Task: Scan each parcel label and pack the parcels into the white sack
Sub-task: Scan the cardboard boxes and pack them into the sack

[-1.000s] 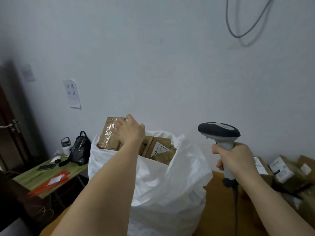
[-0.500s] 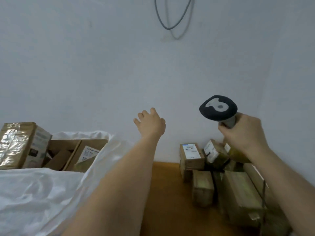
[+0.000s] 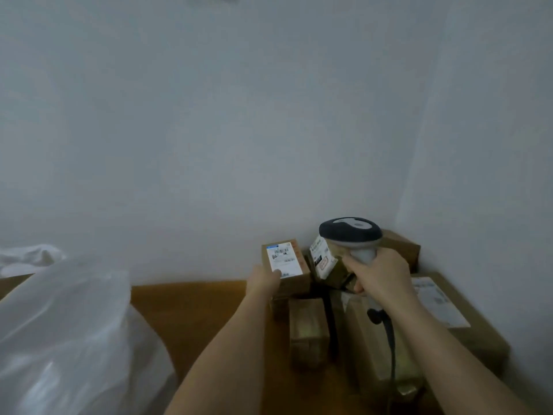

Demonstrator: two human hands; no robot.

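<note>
Head view: left hand point(image 3: 264, 278) on labelled parcel point(image 3: 285, 262)

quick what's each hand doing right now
Left hand: on the labelled parcel, fingers at its near edge; grip cannot be told.
Right hand: closed round the scanner handle.

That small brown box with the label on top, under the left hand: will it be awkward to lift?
Probably not. The small box looks stiff cardboard, so it should keep its shape. It seems light enough for the left hand alone. Perched atop other parcels, it might tip if nudged.
</note>
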